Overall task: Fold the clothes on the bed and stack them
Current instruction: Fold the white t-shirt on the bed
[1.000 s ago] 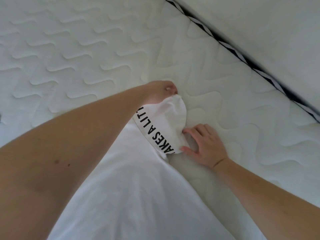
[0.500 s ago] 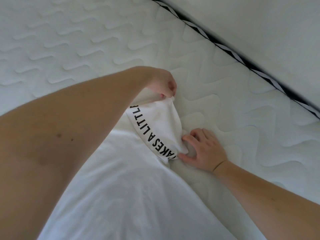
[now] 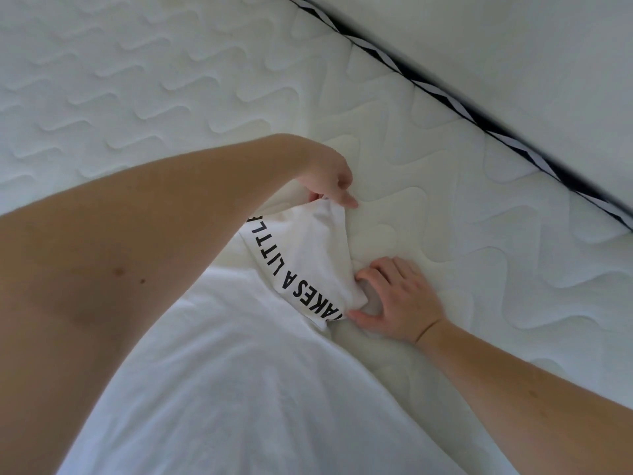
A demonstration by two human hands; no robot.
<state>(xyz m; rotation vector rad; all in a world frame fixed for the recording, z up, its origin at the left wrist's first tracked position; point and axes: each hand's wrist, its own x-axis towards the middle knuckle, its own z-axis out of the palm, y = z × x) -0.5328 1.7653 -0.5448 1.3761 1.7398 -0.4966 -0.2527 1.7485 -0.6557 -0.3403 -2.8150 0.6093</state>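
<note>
Head view, looking down on one bare quilted mattress point(image 3: 171, 80) that fills most of the picture, with two bare forearms reaching over it and one white garment point(image 3: 239, 389) lying on it.

At the left, the left forearm crosses from the near left edge toward the middle. The left hand point(image 3: 329, 180) is curled downward, its fingertips point(image 3: 349, 202) pinched on the far tip of a folded-over part of the garment, so that hand is closed on cloth.

In the middle, the garment spreads wide across the near part of the mattress and narrows as it runs away toward the hands. Its turned-over flap point(image 3: 308, 255) carries one line of black capital lettering point(image 3: 291, 286) along its left edge; part of it reads "A LITT", and the rest is cut off by the fold and the arm. The flap is stretched between the two hands.

To the right, the right hand point(image 3: 400, 299) lies low on the mattress, fingers bent, thumb and fingers closed on the near corner of the flap just beside the last letters.

At the far right, one black-and-white striped trim band point(image 3: 479, 128) runs diagonally along the mattress edge, with a plain pale surface point(image 3: 513, 46) beyond it.
</note>
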